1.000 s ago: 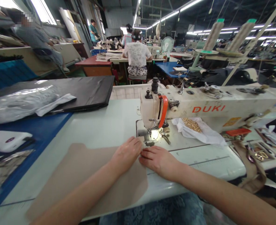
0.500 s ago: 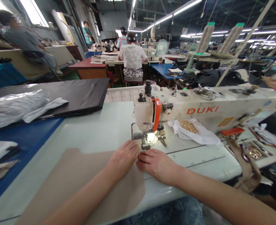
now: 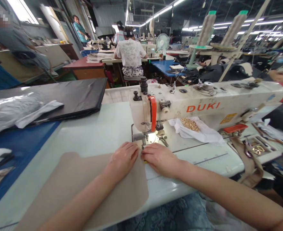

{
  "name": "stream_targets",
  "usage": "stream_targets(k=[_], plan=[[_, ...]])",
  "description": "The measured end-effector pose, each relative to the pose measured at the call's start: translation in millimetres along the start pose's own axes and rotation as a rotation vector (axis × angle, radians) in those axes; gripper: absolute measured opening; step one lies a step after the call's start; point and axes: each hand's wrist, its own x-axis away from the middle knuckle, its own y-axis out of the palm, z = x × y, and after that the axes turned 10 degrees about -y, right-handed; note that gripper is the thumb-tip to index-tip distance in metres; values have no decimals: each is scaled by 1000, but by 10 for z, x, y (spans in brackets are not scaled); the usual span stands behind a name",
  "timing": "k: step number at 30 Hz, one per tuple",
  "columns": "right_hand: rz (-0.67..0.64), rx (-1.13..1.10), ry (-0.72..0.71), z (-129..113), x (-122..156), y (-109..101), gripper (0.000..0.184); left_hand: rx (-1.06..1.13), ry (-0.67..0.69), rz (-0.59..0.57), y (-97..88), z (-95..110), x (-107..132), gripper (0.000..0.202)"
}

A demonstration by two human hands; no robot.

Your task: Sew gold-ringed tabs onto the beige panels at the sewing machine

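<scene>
A tan fabric panel (image 3: pixel 79 183) lies flat on the pale sewing table (image 3: pixel 100 131). My left hand (image 3: pixel 123 160) rests palm down on its right edge, fingers stretched toward the presser foot (image 3: pixel 143 141). Just to the right, my right hand (image 3: pixel 159 158) lies flat with fingertips at the same edge, close to the needle. The white DUKI sewing machine (image 3: pixel 204 106) stands directly behind both hands, its lamp lighting the needle plate.
A white cloth with gold metal parts (image 3: pixel 191 125) sits under the machine arm. Black sheets (image 3: pixel 76 96) and a plastic bag (image 3: pixel 9 110) lie at the left on a blue surface (image 3: pixel 21 141). Brown straps and buckles (image 3: pixel 249 154) are at the right. Other people sit at tables behind.
Both hands have slid a little forward with the panel's edge toward the presser foot. The view has shifted slightly to the right.
</scene>
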Motion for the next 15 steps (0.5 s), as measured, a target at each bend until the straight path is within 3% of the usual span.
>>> stream_targets(k=[4,15], plan=[[55,68,122,71,-61,74,12,17,-52,44,15,21,5,14],[99,120,90,50,-43,121,15,43,-131,41,11,27,14,13]])
